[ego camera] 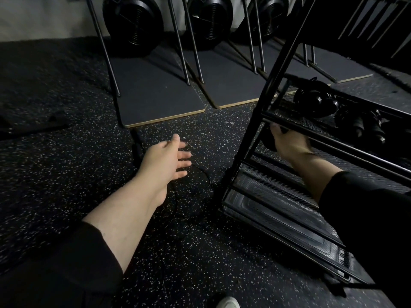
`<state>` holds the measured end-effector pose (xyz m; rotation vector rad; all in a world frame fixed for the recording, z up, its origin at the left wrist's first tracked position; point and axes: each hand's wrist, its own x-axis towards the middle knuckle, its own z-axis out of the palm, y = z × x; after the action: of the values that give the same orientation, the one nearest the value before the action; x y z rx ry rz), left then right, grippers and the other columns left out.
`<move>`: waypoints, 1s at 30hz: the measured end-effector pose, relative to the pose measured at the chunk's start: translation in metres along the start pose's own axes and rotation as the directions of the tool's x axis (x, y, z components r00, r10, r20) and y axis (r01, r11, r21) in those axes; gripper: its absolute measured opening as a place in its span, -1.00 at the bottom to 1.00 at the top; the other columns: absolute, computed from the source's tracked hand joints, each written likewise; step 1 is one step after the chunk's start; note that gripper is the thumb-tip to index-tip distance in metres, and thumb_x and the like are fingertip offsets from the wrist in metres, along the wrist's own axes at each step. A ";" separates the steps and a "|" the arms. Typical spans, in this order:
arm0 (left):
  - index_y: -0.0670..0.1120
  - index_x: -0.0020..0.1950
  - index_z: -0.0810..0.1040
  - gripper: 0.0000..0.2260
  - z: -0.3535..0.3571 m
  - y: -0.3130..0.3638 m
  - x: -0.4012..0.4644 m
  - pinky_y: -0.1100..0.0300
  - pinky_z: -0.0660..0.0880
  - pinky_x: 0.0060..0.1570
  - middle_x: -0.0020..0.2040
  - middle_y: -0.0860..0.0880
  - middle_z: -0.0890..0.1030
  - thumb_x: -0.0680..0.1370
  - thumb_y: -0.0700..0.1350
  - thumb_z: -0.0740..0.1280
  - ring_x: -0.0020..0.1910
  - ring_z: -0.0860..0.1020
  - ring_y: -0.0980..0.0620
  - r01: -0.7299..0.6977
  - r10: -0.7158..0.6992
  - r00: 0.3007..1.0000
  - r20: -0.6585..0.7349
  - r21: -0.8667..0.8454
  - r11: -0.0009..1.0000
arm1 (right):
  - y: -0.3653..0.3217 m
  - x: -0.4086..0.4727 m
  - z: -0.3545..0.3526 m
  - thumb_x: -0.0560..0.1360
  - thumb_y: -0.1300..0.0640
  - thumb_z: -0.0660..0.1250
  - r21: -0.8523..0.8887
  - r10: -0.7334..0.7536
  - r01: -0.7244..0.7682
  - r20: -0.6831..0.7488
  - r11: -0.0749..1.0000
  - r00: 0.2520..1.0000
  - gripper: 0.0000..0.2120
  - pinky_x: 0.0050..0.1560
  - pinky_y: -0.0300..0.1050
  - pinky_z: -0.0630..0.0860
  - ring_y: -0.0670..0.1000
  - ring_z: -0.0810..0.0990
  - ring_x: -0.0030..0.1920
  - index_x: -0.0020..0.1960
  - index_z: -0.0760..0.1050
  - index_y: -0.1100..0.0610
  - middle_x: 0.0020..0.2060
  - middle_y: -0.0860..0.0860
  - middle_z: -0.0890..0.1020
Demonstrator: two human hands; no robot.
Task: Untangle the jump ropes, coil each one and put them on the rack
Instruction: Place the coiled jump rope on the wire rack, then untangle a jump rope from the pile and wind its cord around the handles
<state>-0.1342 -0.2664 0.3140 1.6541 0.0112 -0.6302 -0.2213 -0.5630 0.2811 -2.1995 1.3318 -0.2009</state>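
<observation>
Left hand [169, 158] above jump rope [200, 172]

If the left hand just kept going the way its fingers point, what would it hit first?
The left hand points right, toward the black rack. Its front leg looks first in line, across bare speckled floor. The thin rope lies lower; depth is unclear.

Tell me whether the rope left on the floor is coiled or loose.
Loose. The thin black rope trails in open curves across the speckled floor beneath the open left hand, not gathered into a coil.
</observation>
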 end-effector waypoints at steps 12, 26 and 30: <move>-0.09 -0.26 0.54 -0.57 -0.082 -0.015 0.021 0.08 0.62 -0.11 -0.09 -0.05 0.74 0.71 0.11 0.19 -0.08 0.71 -0.02 -0.121 0.092 0.934 -0.346 -0.063 0.991 | -0.001 -0.137 0.045 0.67 0.01 0.26 0.236 -0.543 0.558 -0.132 0.795 0.829 -0.56 -0.43 -0.02 0.25 -0.02 0.29 -0.45 -0.35 0.28 0.10 -0.51 -0.07 0.33; -0.03 0.08 0.61 -0.76 -0.254 -0.116 0.034 0.06 0.59 -0.11 -0.07 -0.07 0.73 0.71 0.05 0.20 -0.10 0.70 -0.03 0.046 -0.058 0.915 -0.400 -0.039 0.998 | -0.103 -0.182 0.259 0.69 -0.04 0.22 0.112 -0.397 0.405 0.541 0.907 0.741 -0.78 -0.29 -0.12 0.45 0.00 0.61 -0.23 0.17 0.57 0.05 -0.19 -0.05 0.65; -0.01 0.12 0.60 -0.80 -0.260 -0.150 0.073 0.08 0.59 -0.12 -0.05 -0.06 0.72 0.71 0.02 0.21 -0.07 0.70 -0.03 0.080 -0.063 0.930 -0.362 0.034 0.996 | -0.098 -0.160 0.313 0.70 -0.05 0.21 0.087 -0.366 0.397 0.601 0.914 0.711 -0.76 -0.24 0.00 0.47 0.06 0.57 -0.28 0.11 0.56 0.07 -0.25 0.02 0.63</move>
<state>-0.0234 -0.0226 0.1592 1.8039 0.3266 -0.3749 -0.1005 -0.2727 0.0957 -2.2740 0.5177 0.3760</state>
